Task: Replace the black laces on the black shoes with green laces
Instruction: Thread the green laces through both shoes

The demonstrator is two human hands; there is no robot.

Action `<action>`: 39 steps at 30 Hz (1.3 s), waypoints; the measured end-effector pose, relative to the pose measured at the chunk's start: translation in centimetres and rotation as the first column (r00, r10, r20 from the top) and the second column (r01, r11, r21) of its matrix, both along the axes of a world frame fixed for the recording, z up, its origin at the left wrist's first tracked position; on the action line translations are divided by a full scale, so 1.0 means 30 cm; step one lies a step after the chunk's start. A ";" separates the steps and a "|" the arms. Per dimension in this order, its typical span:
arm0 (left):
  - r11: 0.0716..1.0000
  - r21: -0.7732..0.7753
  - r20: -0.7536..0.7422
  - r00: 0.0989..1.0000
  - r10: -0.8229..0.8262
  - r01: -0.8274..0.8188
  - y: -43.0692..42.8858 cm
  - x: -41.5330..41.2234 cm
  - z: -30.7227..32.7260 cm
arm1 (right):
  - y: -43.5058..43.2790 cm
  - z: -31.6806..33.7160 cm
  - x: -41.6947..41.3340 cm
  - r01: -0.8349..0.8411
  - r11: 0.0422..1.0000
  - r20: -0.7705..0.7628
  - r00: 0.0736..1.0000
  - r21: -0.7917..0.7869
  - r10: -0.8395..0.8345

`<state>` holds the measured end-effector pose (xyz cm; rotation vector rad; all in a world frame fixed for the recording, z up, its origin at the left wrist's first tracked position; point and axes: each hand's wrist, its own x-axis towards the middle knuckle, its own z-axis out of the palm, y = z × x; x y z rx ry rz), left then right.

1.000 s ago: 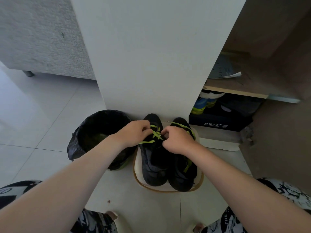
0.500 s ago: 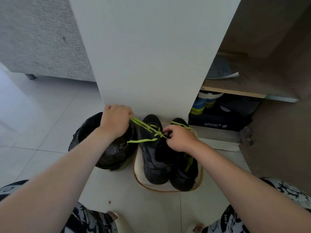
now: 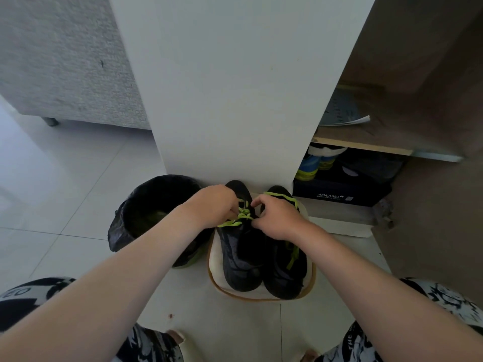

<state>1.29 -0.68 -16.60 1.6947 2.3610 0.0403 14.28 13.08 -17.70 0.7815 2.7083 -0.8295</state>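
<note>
Two matte black shoes (image 3: 261, 267) sit side by side on a cream, brown-rimmed tray (image 3: 261, 297).
Over the left-side shoe, the left hand (image 3: 214, 207) and right hand (image 3: 277, 218) each pinch the flat green lace (image 3: 244, 215); beside the tray is a crinkly black-bagged bin (image 3: 154, 205), behind it a smooth white panel (image 3: 235, 87).

left hand (image 3: 214, 206): back from bin (image 3: 154, 202) to shoe (image 3: 240, 257) | green lace (image 3: 244, 214): slack, no longer stretched left

Head cam, fwd-down, close over shoes (image 3: 261, 246) on floor.
</note>
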 end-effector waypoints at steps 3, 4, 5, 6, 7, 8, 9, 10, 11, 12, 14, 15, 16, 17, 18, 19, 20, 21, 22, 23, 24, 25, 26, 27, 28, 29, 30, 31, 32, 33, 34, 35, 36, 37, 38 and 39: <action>0.989 0.134 0.109 0.993 0.051 -0.066 -0.011 0.011 -0.001 | -0.002 0.000 -0.001 0.006 1.000 -0.001 1.000 -0.006 -0.006; 0.982 0.164 0.160 0.985 0.064 -0.090 -0.008 0.028 0.000 | -0.003 -0.001 -0.001 0.001 1.000 -0.003 1.000 0.005 -0.001; 0.984 0.158 0.163 0.985 0.061 -0.087 -0.003 0.045 0.005 | -0.005 0.000 -0.002 -0.006 1.000 -0.005 1.000 0.019 0.006; 0.991 0.116 0.106 0.993 0.053 -0.066 0.003 0.063 0.009 | -0.008 0.002 -0.004 -0.014 0.999 -0.009 1.000 0.032 0.014; 0.995 0.082 0.033 0.998 0.057 -0.059 0.010 0.075 0.009 | -0.011 0.004 -0.006 -0.021 0.999 -0.008 1.000 0.040 0.022; 0.996 0.070 -0.034 0.998 0.059 -0.057 0.017 0.082 0.012 | -0.013 0.007 -0.007 -0.030 0.999 -0.004 1.000 0.043 0.030; 0.996 0.064 -0.084 0.994 0.064 -0.059 0.022 0.084 0.016 | -0.013 0.009 -0.008 -0.037 0.998 -0.002 0.999 0.042 0.037; 0.996 0.061 -0.134 0.989 0.066 -0.058 0.024 0.083 0.016 | -0.013 0.008 -0.007 -0.040 0.998 -0.003 0.999 0.039 0.040; 0.996 0.066 -0.189 0.980 0.067 -0.055 0.023 0.081 0.019 | -0.012 0.008 -0.005 -0.046 0.998 -0.009 0.999 0.043 0.047; 0.995 0.075 -0.251 0.965 0.076 -0.059 0.021 0.075 0.018 | -0.010 0.006 -0.003 -0.057 0.997 -0.013 0.998 0.056 0.058; 0.990 0.081 -0.345 0.928 0.140 -0.119 0.008 0.050 0.026 | -0.001 0.005 0.004 -0.075 0.994 -0.005 0.997 0.075 0.076; 0.983 0.068 -0.369 0.912 0.181 -0.168 -0.003 0.033 0.025 | 0.004 0.005 0.007 -0.072 0.995 0.000 0.997 0.062 0.073; 0.979 0.059 -0.381 0.901 0.205 -0.198 -0.015 0.020 0.019 | 0.008 0.003 0.010 -0.070 0.996 0.004 0.998 0.052 0.070; 0.978 0.050 -0.380 0.902 0.207 -0.203 -0.024 0.012 0.012 | 0.010 0.002 0.012 -0.078 0.995 0.007 0.997 0.060 0.078; 0.979 0.054 -0.344 0.917 0.202 -0.196 -0.029 0.008 0.003 | 0.007 0.003 0.014 -0.103 0.991 0.011 0.995 0.084 0.102; 0.974 0.099 -0.224 0.949 0.219 -0.202 -0.032 0.010 -0.007 | 0.001 0.002 0.013 -0.129 0.985 0.012 0.992 0.111 0.129; 0.951 0.158 -0.003 0.963 0.270 -0.266 -0.030 0.020 -0.006 | -0.006 0.000 0.013 -0.148 0.981 0.009 0.989 0.126 0.148; 0.912 0.188 0.255 0.914 0.314 -0.365 -0.022 0.034 -0.001 | -0.013 0.000 0.012 -0.157 0.979 0.003 0.987 0.127 0.158; 0.862 0.188 0.477 0.811 0.338 -0.471 -0.009 0.048 0.004 | -0.015 0.000 0.011 -0.157 0.980 -0.001 0.987 0.120 0.158; 0.815 0.169 0.629 0.697 0.343 -0.554 0.004 0.058 0.006 | -0.013 0.001 0.011 -0.155 0.981 -0.005 0.988 0.120 0.157; 0.781 0.136 0.724 0.599 0.341 -0.610 0.013 0.068 0.006 | -0.010 0.004 0.011 -0.154 0.980 -0.007 0.988 0.130 0.156; 0.754 0.100 0.786 0.516 0.341 -0.649 0.016 0.075 0.001 | -0.005 0.005 0.012 -0.153 0.977 -0.006 0.988 0.146 0.156; 0.729 0.064 0.808 0.464 0.363 -0.681 0.012 0.070 -0.010 | -0.001 0.007 0.014 -0.152 0.976 -0.003 0.988 0.155 0.155; 0.687 0.032 0.811 0.420 0.406 -0.726 0.001 0.056 -0.016 | 0.001 0.008 0.017 -0.148 0.977 -0.001 0.989 0.154 0.150; 0.612 0.011 0.813 0.364 0.455 -0.790 -0.010 0.028 -0.022 | 0.005 0.008 0.019 -0.141 0.980 0.001 0.990 0.144 0.142; 0.492 0.002 0.835 0.272 0.479 -0.871 -0.022 -0.003 -0.025 | 0.008 0.008 0.022 -0.133 0.982 0.004 0.991 0.133 0.134; 0.335 -0.007 0.872 0.158 0.463 -0.942 -0.037 -0.036 -0.020 | 0.010 0.006 0.022 -0.126 0.984 0.005 0.992 0.126 0.127; 0.187 -0.035 0.918 0.042 0.395 -0.982 -0.052 -0.066 -0.007 | 0.010 0.004 0.021 -0.120 0.985 0.004 0.993 0.124 0.121; 0.090 -0.083 0.959 -0.055 0.279 -0.992 -0.061 -0.090 0.007 | 0.010 0.002 0.019 -0.115 0.986 0.002 0.993 0.121 0.116; 0.061 -0.132 0.982 -0.122 0.144 -0.989 -0.064 -0.102 0.019 | 0.008 0.001 0.017 -0.117 0.986 0.002 0.993 0.119 0.118; 0.089 -0.178 0.984 -0.177 0.023 -0.980 -0.061 -0.096 0.032 | 0.003 0.000 0.015 -0.123 0.985 0.004 0.992 0.117 0.124; 0.154 -0.208 0.974 -0.219 -0.056 -0.966 -0.056 -0.079 0.046 | -0.002 -0.002 0.012 -0.131 0.985 0.007 0.991 0.116 0.131; 0.229 -0.211 0.970 -0.232 -0.068 -0.950 -0.046 -0.066 0.050 | -0.006 -0.002 0.008 -0.140 0.983 0.013 0.990 0.115 0.140; 0.294 -0.184 0.979 -0.202 -0.032 -0.938 -0.036 -0.050 0.056 | -0.010 0.002 0.003 -0.151 0.982 0.024 0.988 0.114 0.149; 0.347 -0.138 0.990 -0.133 0.040 -0.928 -0.025 -0.039 0.052 | -0.013 0.007 0.000 -0.163 0.981 0.038 0.986 0.110 0.159; 0.406 -0.086 0.992 -0.041 0.118 -0.910 -0.014 -0.026 0.052 | -0.012 0.013 -0.002 -0.177 0.978 0.052 0.984 0.108 0.172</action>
